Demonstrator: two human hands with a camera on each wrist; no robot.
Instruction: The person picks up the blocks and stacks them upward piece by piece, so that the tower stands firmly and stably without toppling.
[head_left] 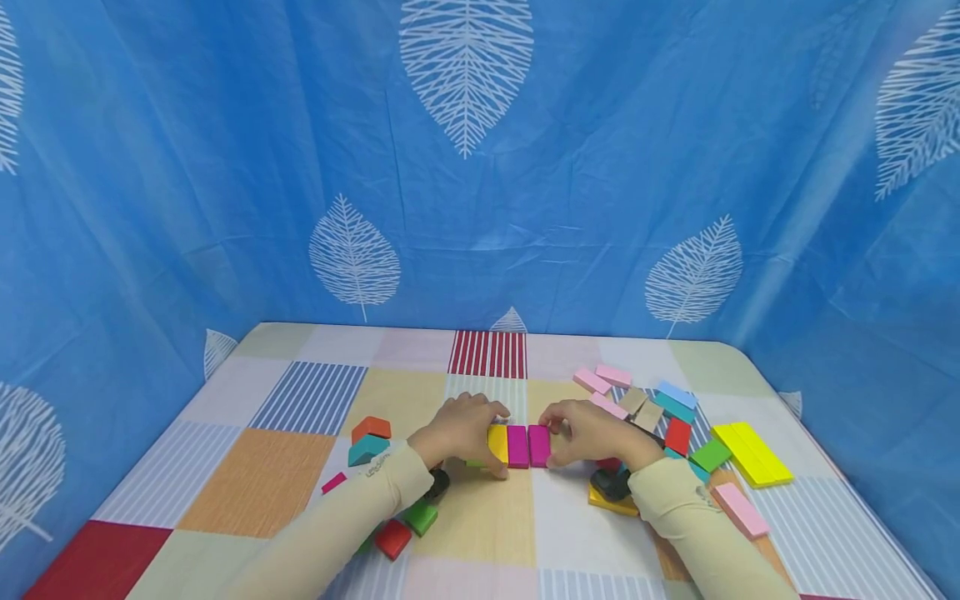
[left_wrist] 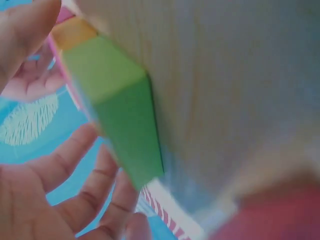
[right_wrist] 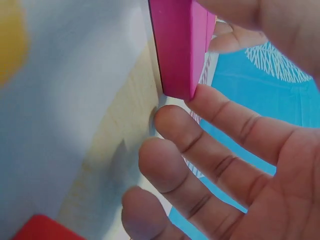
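Observation:
A short row of blocks lies at the middle of the table. My left hand (head_left: 465,425) is at its left end, with thumb and index finger at the near and far ends of a yellow block (head_left: 498,445). A green block (left_wrist: 125,105) sits beside the yellow one, mostly covered by this hand in the head view. On the yellow block's right is a magenta block (head_left: 517,447). Across a thin gap, my right hand (head_left: 588,427) pinches a second magenta block (head_left: 538,446) between thumb and index finger; its other fingers are spread away from the block.
Loose blocks lie left, among them orange (head_left: 371,429), teal (head_left: 367,450), green (head_left: 421,517) and red (head_left: 393,538). At right are pink blocks (head_left: 592,381), a red block (head_left: 678,436), a green block (head_left: 710,454) and yellow blocks (head_left: 752,454). A blue leaf-patterned curtain (head_left: 525,208) surrounds the table.

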